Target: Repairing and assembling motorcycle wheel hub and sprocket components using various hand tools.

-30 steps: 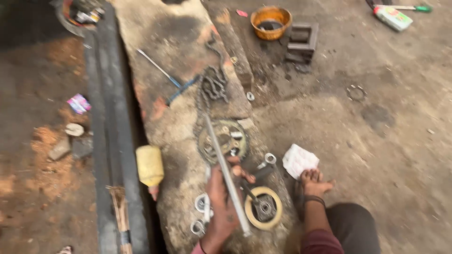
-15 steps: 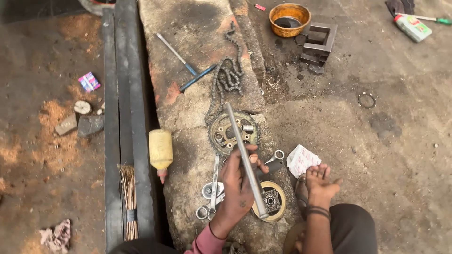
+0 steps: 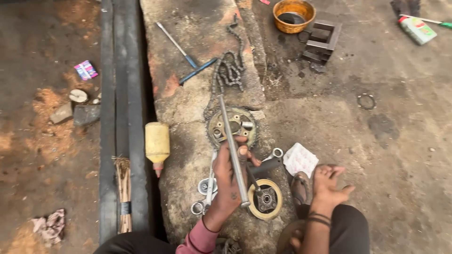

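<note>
A small pink, blue and white wrapper (image 3: 85, 69) lies on the dirt at ten o'clock. A white-and-green labelled bottle (image 3: 417, 29) lies tilted at two o'clock. A crumpled white printed paper packet (image 3: 300, 159) rests just right of centre, toward four o'clock.

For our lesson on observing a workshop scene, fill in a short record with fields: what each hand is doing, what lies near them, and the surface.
Left hand: grips a long grey metal rod
Right hand: not clearly in view; a bare foot rests on the floor
Under the rod: round toothed metal sprocket with dark chain
Nearby: yellow-rimmed round hub, yellow plastic bottle lying down
Surface: rough stone slab
</note>
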